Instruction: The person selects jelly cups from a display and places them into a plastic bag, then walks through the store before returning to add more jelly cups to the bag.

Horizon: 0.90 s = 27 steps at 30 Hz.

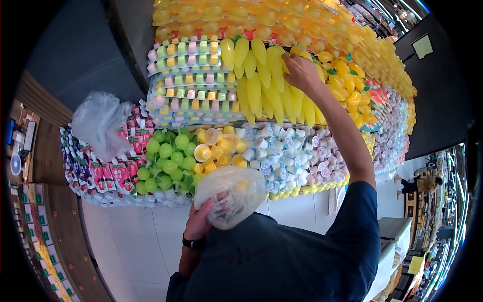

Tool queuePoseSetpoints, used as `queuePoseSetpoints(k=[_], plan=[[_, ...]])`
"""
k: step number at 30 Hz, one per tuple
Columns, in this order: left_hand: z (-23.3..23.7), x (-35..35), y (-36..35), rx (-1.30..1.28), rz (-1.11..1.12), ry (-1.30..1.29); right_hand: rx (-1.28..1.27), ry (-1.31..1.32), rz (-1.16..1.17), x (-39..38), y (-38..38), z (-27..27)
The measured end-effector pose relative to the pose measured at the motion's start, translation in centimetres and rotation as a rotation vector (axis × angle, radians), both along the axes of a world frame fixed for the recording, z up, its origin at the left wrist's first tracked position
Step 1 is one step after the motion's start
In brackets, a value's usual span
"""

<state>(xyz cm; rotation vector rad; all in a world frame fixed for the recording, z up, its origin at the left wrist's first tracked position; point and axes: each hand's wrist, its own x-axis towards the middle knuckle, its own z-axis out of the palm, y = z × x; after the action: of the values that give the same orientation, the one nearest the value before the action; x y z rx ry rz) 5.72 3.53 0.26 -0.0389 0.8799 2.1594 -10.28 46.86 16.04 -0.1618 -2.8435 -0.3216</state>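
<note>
My left hand grips a clear plastic bag in front of my chest. Small yellow and reddish items show through its film. Stretched far forward, my right hand has its fingers curled at the top end of a yellow banana-shaped jelly pack, part of which they cover. Many more such packs hang in overlapping rows beneath and left of that hand. To its right are yellow mango-shaped packs with green leaves.
Pastel jelly cups in strips lie left of the banana packs. Along the display's near edge are green balls, yellow cups and white cups. A loose plastic bag rests on pink pouches. A person stands far right.
</note>
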Motion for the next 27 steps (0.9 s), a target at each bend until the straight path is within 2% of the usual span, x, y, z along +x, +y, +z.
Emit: queuePoseSetpoints(k=[1,3,9,11,15,18,20,21,24,26,27], plan=[[-0.1,0.0,-0.1,0.025,0.007,-0.001,0.101,-0.014,0.007,-0.5,0.0,-0.9],[0.1,0.0,-0.3,0.040,0.018,-0.004,0.121,0.009,0.052,-0.8,0.4,-1.5],[-0.7,0.2,-1.1,0.075,0.031,0.011,-0.006,0.064,-0.016,-0.4,0.7,0.5],[-0.7,0.2,-1.1,0.073,0.028,0.013,-0.058,0.162,0.003,0.5,0.1,1.3],[-0.7,0.2,-1.0,0.069,0.010,0.004,-0.168,0.103,-0.013,2.9,-1.7,-1.1],[-0.6,0.1,-0.9,0.068,0.000,0.015,-0.292,0.157,0.040,4.7,-0.4,-1.4],[-0.6,0.1,-1.0,0.071,-0.003,0.024,-0.424,0.402,0.009,5.4,1.9,-0.8],[-0.6,0.2,-0.9,0.050,0.010,0.035,-0.411,0.482,-0.035,5.4,2.7,-0.2],[-1.1,0.1,-0.7,0.045,-0.027,0.028,-0.373,0.485,-0.106,4.5,5.3,-0.1],[-0.9,0.4,-0.8,0.041,-0.065,-0.008,-0.241,0.453,-0.057,3.6,6.9,-1.9],[-0.4,0.4,-0.5,0.017,-0.068,-0.007,-0.268,0.514,-0.014,3.8,6.7,-2.3]])
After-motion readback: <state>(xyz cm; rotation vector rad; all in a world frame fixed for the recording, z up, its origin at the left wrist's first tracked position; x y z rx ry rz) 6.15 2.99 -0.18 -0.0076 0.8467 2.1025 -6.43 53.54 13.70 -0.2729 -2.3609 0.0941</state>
